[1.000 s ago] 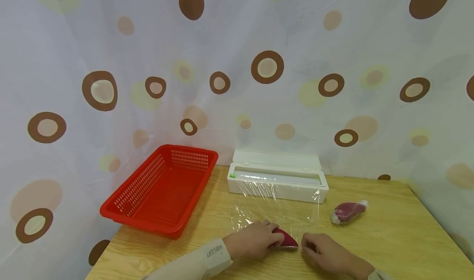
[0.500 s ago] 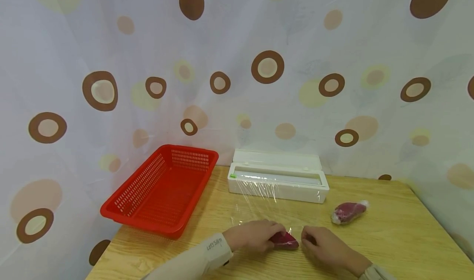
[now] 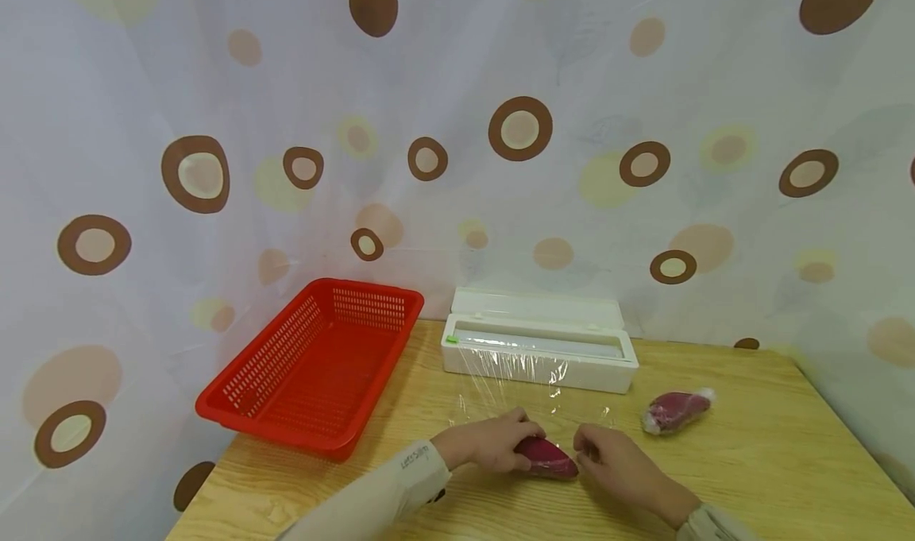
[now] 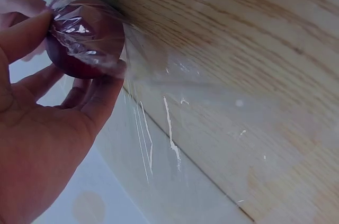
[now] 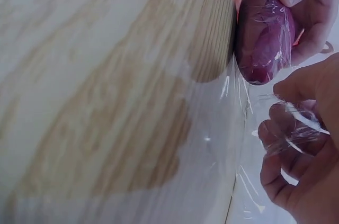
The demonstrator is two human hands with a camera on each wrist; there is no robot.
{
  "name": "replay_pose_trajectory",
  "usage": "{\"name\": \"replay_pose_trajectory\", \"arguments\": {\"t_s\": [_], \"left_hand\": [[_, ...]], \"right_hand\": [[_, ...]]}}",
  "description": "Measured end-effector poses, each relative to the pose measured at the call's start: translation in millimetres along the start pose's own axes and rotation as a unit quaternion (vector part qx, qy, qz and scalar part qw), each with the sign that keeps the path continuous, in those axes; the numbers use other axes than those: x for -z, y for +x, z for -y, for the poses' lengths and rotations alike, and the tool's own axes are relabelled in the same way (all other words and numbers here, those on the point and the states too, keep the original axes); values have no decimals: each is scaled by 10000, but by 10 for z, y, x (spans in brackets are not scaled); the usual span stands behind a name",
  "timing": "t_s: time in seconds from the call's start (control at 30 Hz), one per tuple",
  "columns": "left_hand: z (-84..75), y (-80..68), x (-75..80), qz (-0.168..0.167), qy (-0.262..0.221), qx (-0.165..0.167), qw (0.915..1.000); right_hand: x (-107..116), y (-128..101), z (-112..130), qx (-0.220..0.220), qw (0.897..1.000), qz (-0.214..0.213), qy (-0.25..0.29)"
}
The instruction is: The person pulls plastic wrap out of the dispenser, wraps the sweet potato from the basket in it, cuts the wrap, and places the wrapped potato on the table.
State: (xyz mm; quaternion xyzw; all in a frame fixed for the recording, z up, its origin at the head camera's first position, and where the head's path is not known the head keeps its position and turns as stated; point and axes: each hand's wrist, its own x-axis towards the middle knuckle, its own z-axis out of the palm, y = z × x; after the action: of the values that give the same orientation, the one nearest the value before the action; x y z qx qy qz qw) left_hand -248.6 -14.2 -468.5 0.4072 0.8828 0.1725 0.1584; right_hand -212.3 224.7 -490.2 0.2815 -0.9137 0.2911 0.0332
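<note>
Clingy plastic film (image 3: 532, 386) is what both hands are busy with. The left hand (image 3: 493, 446) has its fingers (image 4: 92, 94) curled round a dark purple sweet potato (image 3: 546, 457), film already over it, right near the front edge of the wooden table (image 3: 772, 461). The right hand (image 3: 618, 465) sits just beside the potato's tip, fingers (image 5: 283, 134) bent and pinching a crinkled bit of that film.

The potato lies flat with its long axis running roughly left-right across the table, the tapered end pointing toward the right hand and the fatter end tucked in the left palm.

Count-wise: two sweet potatoes. The second sweet potato (image 3: 675, 410), already wrapped, lies well off to the right. One white film dispenser box (image 3: 539, 350) sits behind the hands with its lid up, the sheet stretching from it toward the hands. One red plastic basket (image 3: 314, 366) is at the left. A spotted curtain (image 3: 457, 128) hangs behind it all.
</note>
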Motion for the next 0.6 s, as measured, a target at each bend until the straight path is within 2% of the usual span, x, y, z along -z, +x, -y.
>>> {"name": "replay_pose_trajectory", "arguments": {"t_s": [0.2,0.3,0.4,0.5,0.6], "left_hand": [[33,29,13,75,-187,8,9998],[52,44,10,43,-186,-10,9998],[62,57,11,16,-175,3,9998],[62,63,21,14,-221,77,9997],[68,68,39,23,-304,131,9994]], "right_hand": [[-61,33,16,800,9964,-250,161],[-84,41,21,947,9949,-300,187],[-81,49,31,756,9966,-106,318],[-63,71,51,374,9983,219,388],[-59,105,71,147,9987,433,241]]}}
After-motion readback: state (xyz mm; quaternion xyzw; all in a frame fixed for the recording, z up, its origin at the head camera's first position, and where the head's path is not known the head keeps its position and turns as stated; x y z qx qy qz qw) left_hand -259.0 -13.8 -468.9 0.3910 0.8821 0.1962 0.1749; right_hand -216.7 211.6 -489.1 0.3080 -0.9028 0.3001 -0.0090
